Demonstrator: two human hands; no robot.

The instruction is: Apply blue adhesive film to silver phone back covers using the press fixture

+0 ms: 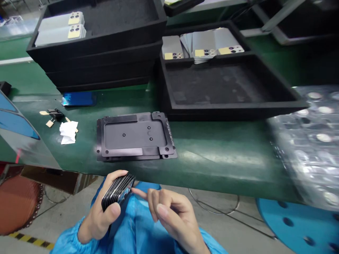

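My left hand (99,215) is wrapped around a stack of thin black phone-sized panels (118,192), held tilted just off the table's front edge. Thumb and fingers press on opposite sides of the stack. My right hand (172,215) holds nothing; its index finger stretches out to the near right edge of the stack, and the other fingers are loosely curled. Beyond both hands, a flat black fixture plate (135,135) with a rectangular recess lies on the green table (225,158). The recess holds nothing.
Stacked black trays (106,60) stand at the back left, and another black tray (233,81) holds silver panels (203,42). A crumpled white tissue (68,132) and a blue film-covered piece (79,99) lie left. Clear plastic blister trays (312,141) are on the right; a blue stool (296,225) stands below.
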